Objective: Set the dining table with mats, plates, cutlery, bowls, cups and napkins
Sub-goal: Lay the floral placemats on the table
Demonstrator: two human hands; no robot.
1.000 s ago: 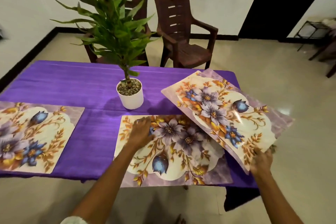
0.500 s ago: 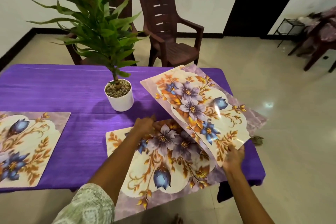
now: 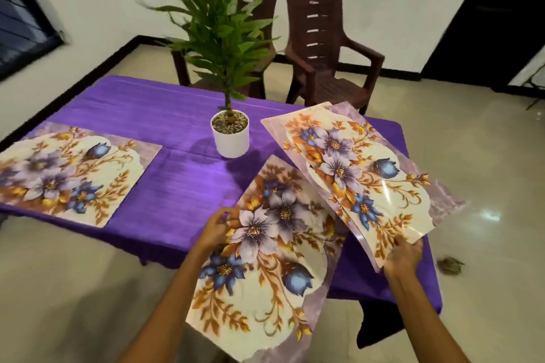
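Middle mat [image 3: 265, 268], floral, lower centre of frame: skewed, its near half hanging off the table's front edge, far corner pointing toward the plant pot. Left hand [image 3: 216, 230] grips its left edge, fingers curled over the rim.

Right mat [image 3: 354, 174], same print, right of centre: tilted up off the cloth, glossy, catching a glare streak. Its lower edge overlaps the middle mat's right side. Right hand [image 3: 402, 255] holds its near corner, fingers curled under, thumb on top.

Left mat [image 3: 67, 174], left of frame: lying flat on the cloth, well apart from both hands, near edge at the table's rim.

Purple tablecloth [image 3: 177, 186] covers the table, hem hanging at front and right.

White pot [image 3: 230, 137] with pebbles and a tall green plant [image 3: 218, 26] stands centre, just beyond the middle mat's far corner.

Two brown plastic chairs [image 3: 324, 62] behind the table, upper centre. A small dark scrap [image 3: 449, 265] on the tiled floor, lower right; too blurred to identify.
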